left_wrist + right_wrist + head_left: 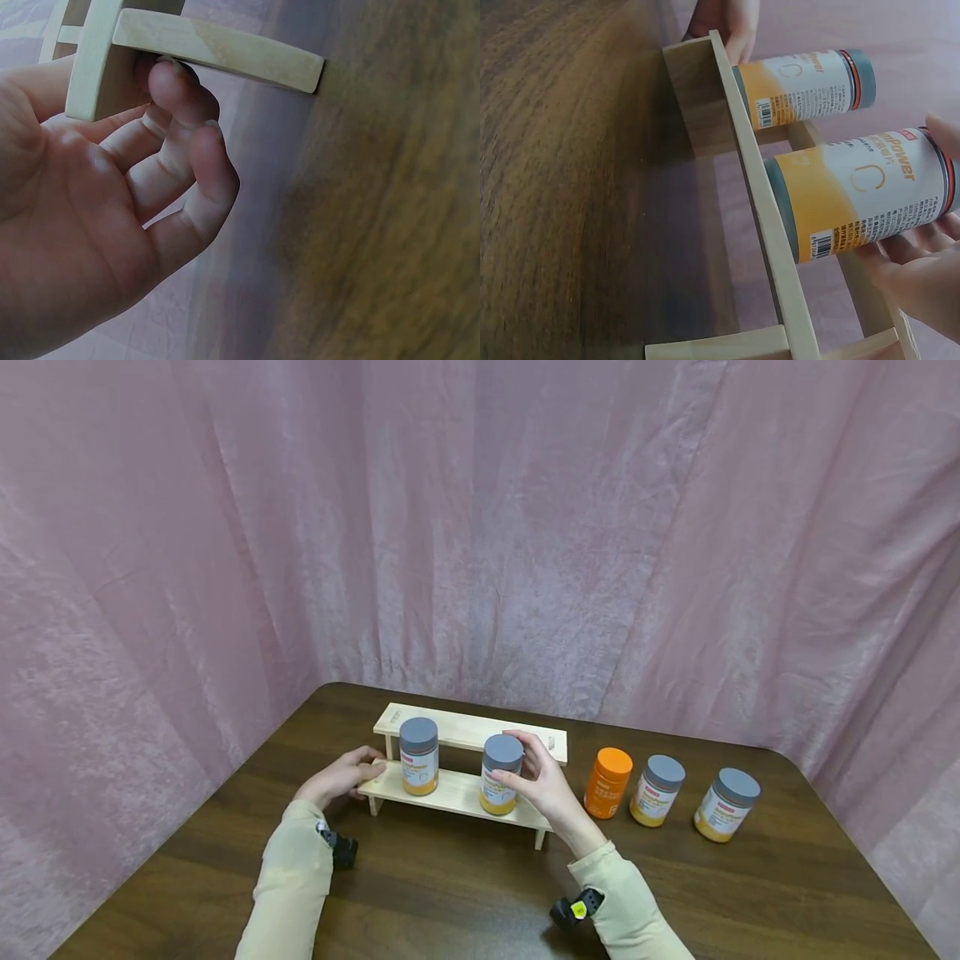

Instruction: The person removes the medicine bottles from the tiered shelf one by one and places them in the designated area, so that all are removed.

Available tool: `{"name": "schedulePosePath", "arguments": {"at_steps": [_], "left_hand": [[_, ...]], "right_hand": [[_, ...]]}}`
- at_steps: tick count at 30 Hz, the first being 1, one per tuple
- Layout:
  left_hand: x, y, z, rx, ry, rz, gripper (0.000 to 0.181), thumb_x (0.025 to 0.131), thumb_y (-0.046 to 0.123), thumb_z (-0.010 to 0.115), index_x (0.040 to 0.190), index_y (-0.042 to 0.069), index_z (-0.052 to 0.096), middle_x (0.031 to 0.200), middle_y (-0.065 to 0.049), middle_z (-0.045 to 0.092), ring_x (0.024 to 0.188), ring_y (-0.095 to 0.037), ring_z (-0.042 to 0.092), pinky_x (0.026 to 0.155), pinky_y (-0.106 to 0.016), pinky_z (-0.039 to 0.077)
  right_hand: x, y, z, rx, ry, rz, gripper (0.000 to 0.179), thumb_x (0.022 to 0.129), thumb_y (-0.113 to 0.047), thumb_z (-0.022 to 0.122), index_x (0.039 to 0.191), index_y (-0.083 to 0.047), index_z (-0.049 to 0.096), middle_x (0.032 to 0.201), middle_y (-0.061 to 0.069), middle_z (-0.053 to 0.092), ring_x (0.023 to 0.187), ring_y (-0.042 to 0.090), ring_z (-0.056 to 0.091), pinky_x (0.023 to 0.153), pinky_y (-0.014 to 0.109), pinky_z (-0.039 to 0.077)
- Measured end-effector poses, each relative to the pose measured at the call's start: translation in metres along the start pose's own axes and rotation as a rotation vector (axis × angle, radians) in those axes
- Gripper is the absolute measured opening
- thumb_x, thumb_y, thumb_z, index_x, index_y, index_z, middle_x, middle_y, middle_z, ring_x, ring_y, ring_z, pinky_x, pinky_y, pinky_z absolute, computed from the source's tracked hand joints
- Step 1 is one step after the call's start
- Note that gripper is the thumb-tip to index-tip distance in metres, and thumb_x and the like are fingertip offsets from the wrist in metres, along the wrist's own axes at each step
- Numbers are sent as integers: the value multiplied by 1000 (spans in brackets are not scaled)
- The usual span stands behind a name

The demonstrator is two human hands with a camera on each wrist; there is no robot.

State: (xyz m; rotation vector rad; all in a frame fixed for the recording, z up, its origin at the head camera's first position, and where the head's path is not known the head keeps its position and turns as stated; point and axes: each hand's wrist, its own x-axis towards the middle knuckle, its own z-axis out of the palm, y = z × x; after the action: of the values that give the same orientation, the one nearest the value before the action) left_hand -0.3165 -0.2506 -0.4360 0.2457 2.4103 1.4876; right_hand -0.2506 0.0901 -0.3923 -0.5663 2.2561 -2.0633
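A two-tier pale wooden rack [457,784] stands on the dark table. My left hand [341,778] grips the left end of its lower board; in the left wrist view the fingers of this hand [97,202] curl beneath the wood. Toward the right of the lower board, my right hand [546,787] holds a grey-lidded supplement jar [492,793] with a white and yellow label, thumb in front and fingers behind. The jar [855,191] is upright, its base at the board in the right wrist view. A matching jar [419,764] stands farther left on that board.
Right of the rack, an orange bottle [608,783] and two more grey-lidded jars, one nearer [657,792] and one farther right [726,806], stand on the table [442,893]. The rack's upper board [468,729] lies behind the lower one. Pink curtains [480,527] hang behind.
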Motion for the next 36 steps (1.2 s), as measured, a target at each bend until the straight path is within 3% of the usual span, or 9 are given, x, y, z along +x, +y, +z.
{"name": "schedulePosePath", "arguments": {"at_steps": [8,17,22,31,36], "left_hand": [[-1,0,-1,-8,-12,8,43,100,24,51,130,-5,41,86,-1,55,67,-9,55,64,-28,48],[-2,-1,-1,-13,-15,13,42,100,23,51,129,-6,41,80,1,54,64,-9,53,62,-28,47],[-3,-1,1,-21,-20,5,43,100,25,50,130,-6,40,83,1,56,68,-8,56,65,-29,49],[-2,-1,1,-10,-17,8,43,101,25,50,130,-6,41,82,1,55,66,-9,55,64,-28,48],[0,-1,-1,4,-3,2,42,100,26,51,129,-4,44,88,-3,56,68,-11,55,64,-29,48]], "right_hand": [[2,1,-2,-35,-15,21,63,86,-12,73,141,-17,41,136,14,55,128,30,52,108,50,40],[0,-3,-2,-81,55,2,63,80,-12,79,136,-17,49,127,13,63,117,26,61,101,46,46],[-3,-9,-6,-74,32,15,64,80,-13,79,137,-16,48,127,13,63,115,24,61,100,45,46],[-8,-25,-32,-91,42,34,60,77,-11,81,129,-17,51,117,7,66,103,18,63,88,38,50],[-11,-32,-54,-125,10,21,57,80,-14,79,128,-16,49,112,-2,66,103,19,63,89,38,49]]}}
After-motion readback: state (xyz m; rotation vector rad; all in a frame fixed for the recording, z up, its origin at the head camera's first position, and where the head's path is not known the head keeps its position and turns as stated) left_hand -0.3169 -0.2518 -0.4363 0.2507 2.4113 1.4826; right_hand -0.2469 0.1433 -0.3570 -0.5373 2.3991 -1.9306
